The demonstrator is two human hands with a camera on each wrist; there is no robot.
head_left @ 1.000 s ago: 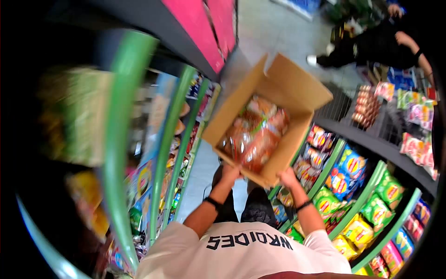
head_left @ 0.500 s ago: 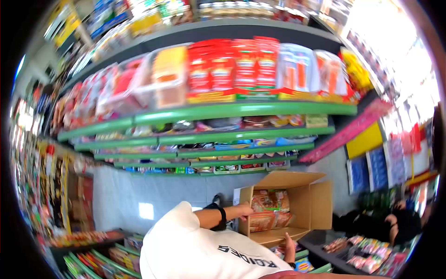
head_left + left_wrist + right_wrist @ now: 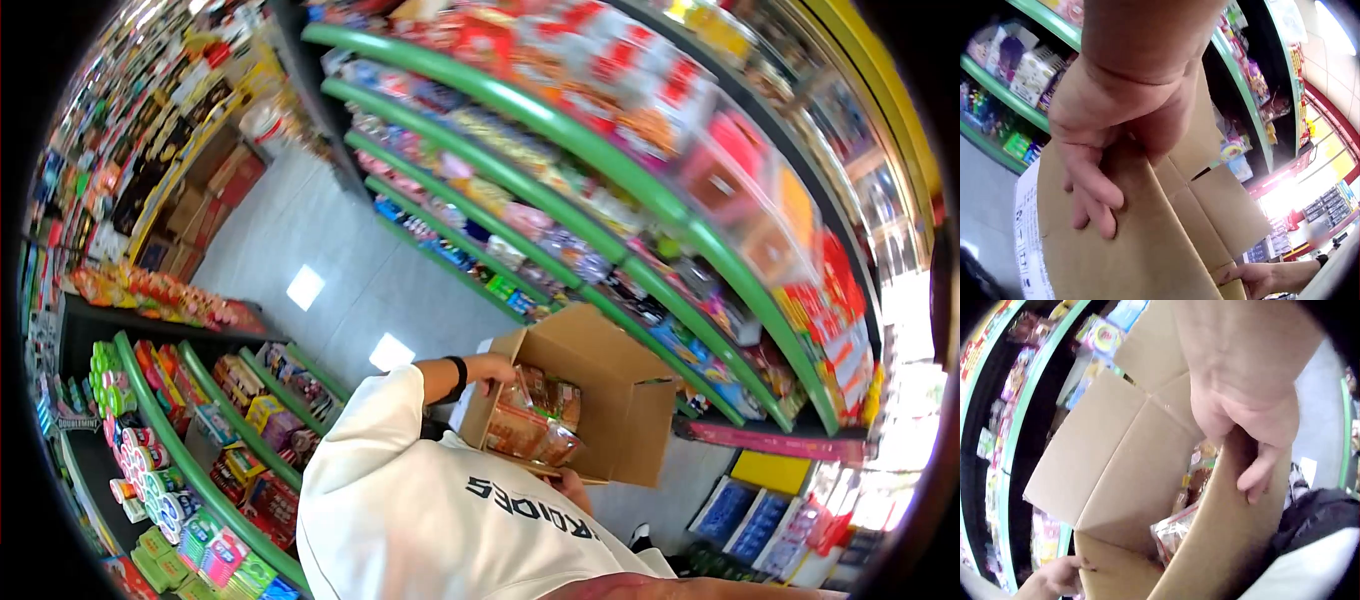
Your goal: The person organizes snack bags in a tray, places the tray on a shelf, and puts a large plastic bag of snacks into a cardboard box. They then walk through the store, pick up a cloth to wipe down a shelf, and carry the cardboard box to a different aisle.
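Note:
An open cardboard box (image 3: 632,430) is held in front of the body, flaps up. Inside lie several clear-wrapped packs of reddish-brown food (image 3: 522,432). My left hand (image 3: 490,372) grips one wall by its top edge; in the left wrist view that hand (image 3: 1119,119) has its fingers down the outer face, the thumb hidden behind the wall. Across the box, my right hand (image 3: 572,488) grips the opposite wall. The right wrist view shows this hand (image 3: 1247,425) hooked over the cardboard edge, fingertips on the outer side. A plastic pack (image 3: 1175,531) shows inside.
A long green-edged shelf (image 3: 545,115) full of packaged snacks runs just beyond the box. Behind to the left stands another shelf (image 3: 200,470) with candy and gum tubs. Grey tiled floor (image 3: 330,240) stretches between them, with brown cartons (image 3: 205,205) farther off.
The view has swung round, first onto the snack shelf, then along the aisle to the left. The box has stayed in front of the body, carried by both hands.

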